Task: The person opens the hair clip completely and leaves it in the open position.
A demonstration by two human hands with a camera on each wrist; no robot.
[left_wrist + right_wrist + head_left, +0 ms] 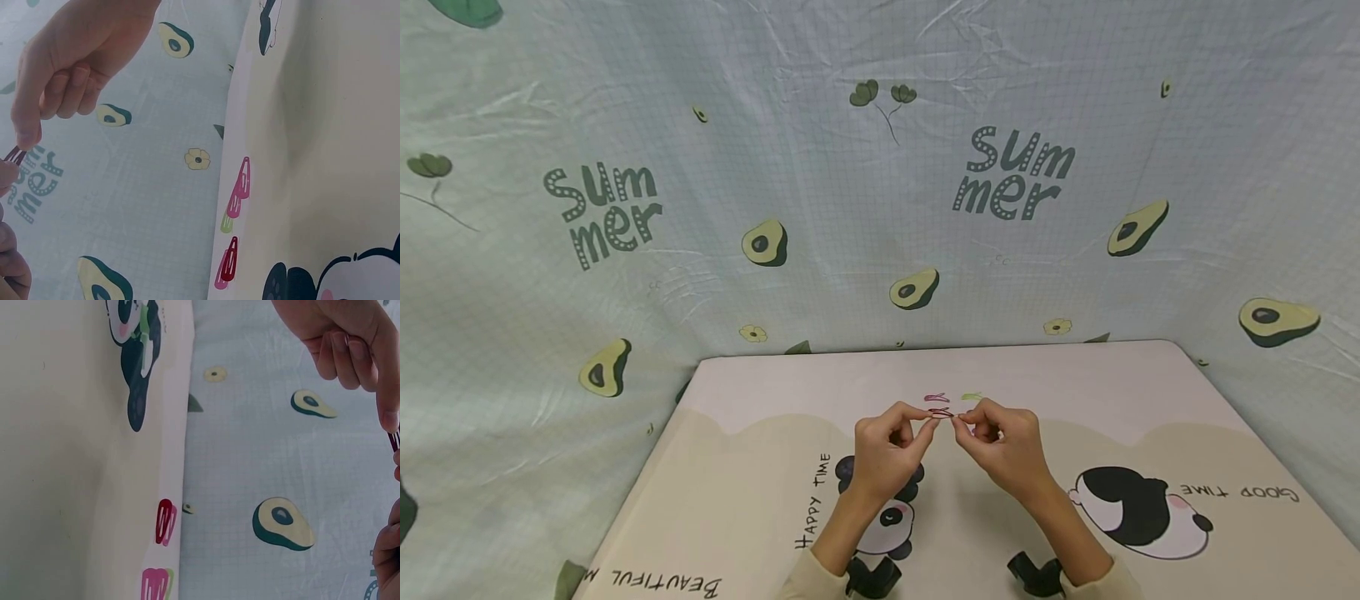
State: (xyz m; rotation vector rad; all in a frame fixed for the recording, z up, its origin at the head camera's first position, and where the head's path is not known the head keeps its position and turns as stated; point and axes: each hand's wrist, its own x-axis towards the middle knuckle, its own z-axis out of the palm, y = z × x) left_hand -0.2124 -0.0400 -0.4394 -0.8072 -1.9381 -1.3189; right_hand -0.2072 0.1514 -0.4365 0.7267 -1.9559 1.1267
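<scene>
Both hands meet over the far middle of the table, fingertips at the two ends of a dark red hair clip [942, 414]. My left hand [887, 450] pinches one end between thumb and index finger, other fingers curled in. From the opposite side my right hand [1007, 446] pinches the other end in the same way. In the left wrist view a red snap clip [229, 259] lies over a pink clip [220, 272]. Farther up, a bright pink clip [245, 178] overlaps another pink clip [234, 203] and a green clip [226, 222].
The table mat [760, 500] carries printed animals and lettering. Behind it hangs a pale cloth [850, 183] with avocado and "summer" prints. Black wrist mounts [874, 578] sit under the forearms. Loose clips lie near the table's far edge [185, 456].
</scene>
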